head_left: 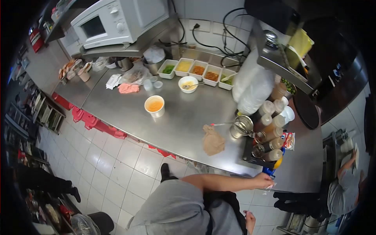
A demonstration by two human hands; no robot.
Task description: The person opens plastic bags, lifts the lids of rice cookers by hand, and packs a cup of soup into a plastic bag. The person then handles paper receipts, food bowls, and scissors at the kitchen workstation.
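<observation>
My left hand (263, 181) reaches out to the right along the front edge of the steel counter (176, 129). Its fingers are closed around a small whitish thing (271, 186), too small to name. Close above this hand are a blue object (268, 171) and a dark caddy (250, 154) of squeeze bottles (273, 144). Lower down, my right hand (250, 222) is beside my body, below the counter edge. Its fingers show only in part, and I cannot tell whether they hold anything.
On the counter stand a tub of orange liquid (155, 105), a white bowl (188, 84) with a spoon, several food trays (168, 69), a brown napkin (213, 140) and a metal pot (240, 127). A microwave (113, 23) sits on a shelf. Another person (344, 192) is at the far right.
</observation>
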